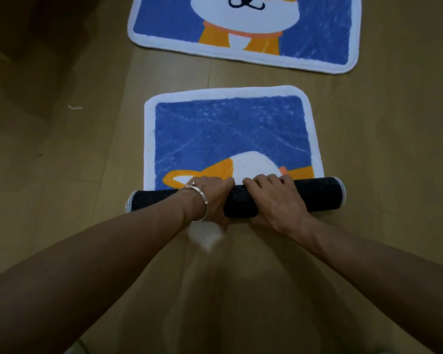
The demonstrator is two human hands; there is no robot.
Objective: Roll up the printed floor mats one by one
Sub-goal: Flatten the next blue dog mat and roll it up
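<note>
Two mats on the floor (62,175), near one mid-roll.
Far mat (317,29) flat, untouched. Near mat (228,129) half flat, its roll (317,195) at the near edge. Left hand (210,198) and right hand (274,200) both curled over its middle. Risk: ends unsupported, so the roll could skew or loosen.

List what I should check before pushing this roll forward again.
1. Grip of the left hand on the roll: ok, fingers curled over it.
2. Grip of the right hand: ok, beside the left, near the roll's middle.
3. Flat part of the near mat ahead: ok, lies smooth.
4. Gap to the far mat: ok, bare floor between.
5. Tightness inside the roll: cannot tell.
</note>
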